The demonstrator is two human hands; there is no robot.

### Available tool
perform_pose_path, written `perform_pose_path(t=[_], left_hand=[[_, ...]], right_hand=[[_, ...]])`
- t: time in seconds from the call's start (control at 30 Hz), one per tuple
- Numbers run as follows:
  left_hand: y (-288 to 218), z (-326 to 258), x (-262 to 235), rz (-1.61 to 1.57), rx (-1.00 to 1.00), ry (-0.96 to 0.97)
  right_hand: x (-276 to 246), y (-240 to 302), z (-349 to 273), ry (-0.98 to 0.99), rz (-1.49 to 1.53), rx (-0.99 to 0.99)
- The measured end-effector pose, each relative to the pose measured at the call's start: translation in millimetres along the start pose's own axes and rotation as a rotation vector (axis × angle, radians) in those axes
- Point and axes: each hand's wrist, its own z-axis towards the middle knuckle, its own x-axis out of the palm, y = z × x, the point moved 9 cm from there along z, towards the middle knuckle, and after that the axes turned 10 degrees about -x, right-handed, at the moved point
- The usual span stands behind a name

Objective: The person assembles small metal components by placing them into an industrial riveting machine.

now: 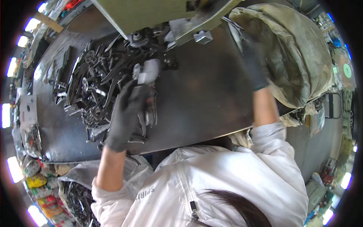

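Note:
My left hand point(130, 109), in a dark grey glove, reaches over the near edge of a heap of black and silver metal parts point(100, 75). Its fingers close at a small pale grey metal part point(149, 71), blurred by motion. Over the mouth of a large grey-green sack point(302, 56), my right hand point(254, 62) is gloved too and smeared by movement. A slim dark-and-silver part point(233, 30) shows at its fingertips. How the right fingers sit around that part is too blurred to make out.
A green-grey machine housing point(151, 17) overhangs the far side of the dark metal table point(196, 102). Beneath it sits a small shiny metal block point(203, 37). At the lower left, another bag of black parts point(77, 200) stands below the table edge, beside colourful bags point(49, 206).

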Motion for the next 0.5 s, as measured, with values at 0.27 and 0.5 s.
perform_pose_path(t=[0.27, 0.5], left_hand=[[15, 57, 23, 0.841, 0.281, -0.096], [16, 84, 19, 0.412, 0.157, 0.026]], right_hand=[[-86, -81, -3, 0.071, -0.46, -0.087], [78, 95, -35, 0.286, 0.794, 0.157]])
